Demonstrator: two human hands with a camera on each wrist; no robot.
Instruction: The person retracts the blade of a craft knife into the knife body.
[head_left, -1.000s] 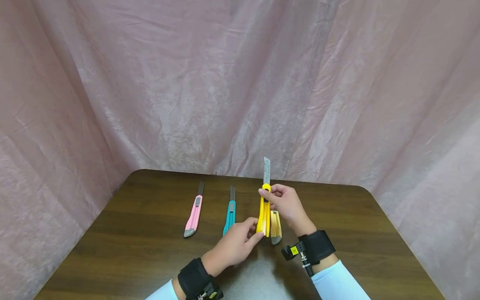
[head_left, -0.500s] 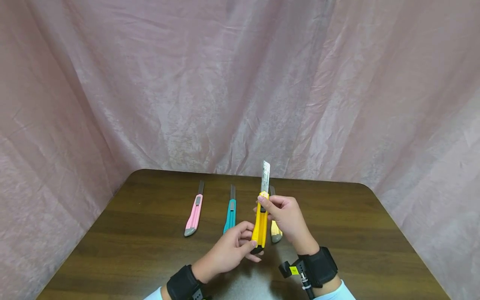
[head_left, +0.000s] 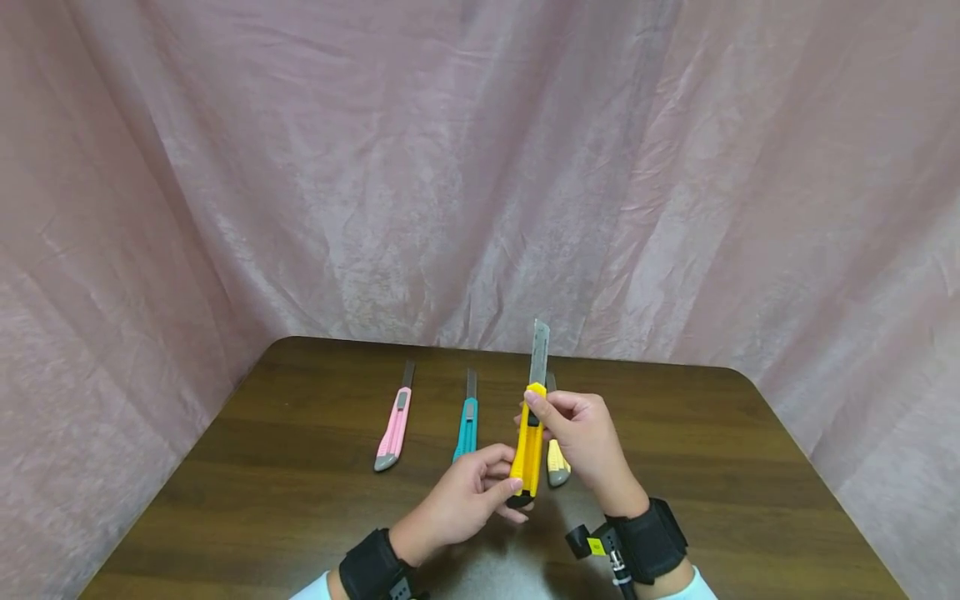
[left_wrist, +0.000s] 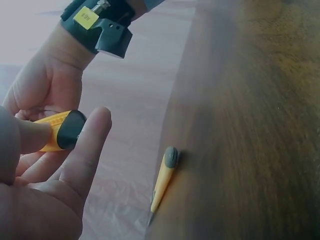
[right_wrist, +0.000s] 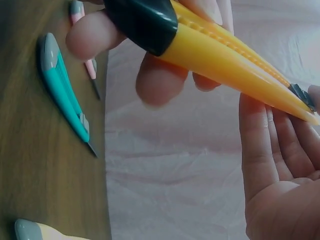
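Observation:
A bright yellow utility knife (head_left: 528, 454) with a black end cap is held up over the table, its long blade (head_left: 539, 350) extended and pointing away. My right hand (head_left: 588, 437) pinches it near the black slider, thumb on top. At the butt end, my left hand (head_left: 468, 496) grips the handle between thumb and fingers, close to the black cap (left_wrist: 71, 131) in the left wrist view. Behind the right hand lies a pale yellow utility knife (head_left: 557, 467), partly hidden. A teal utility knife (head_left: 467, 425) lies beyond the left hand, its lower end covered.
On the left of the brown wooden table (head_left: 300, 500) lies a pink utility knife (head_left: 393, 427) with its blade out. A pink curtain (head_left: 420, 167) hangs behind the table's far edge and at both sides.
The bright yellow utility knife has come nearer and tilted up, showing its black end cap. The left hand has shifted its grip at the butt. The other knives lie as before.

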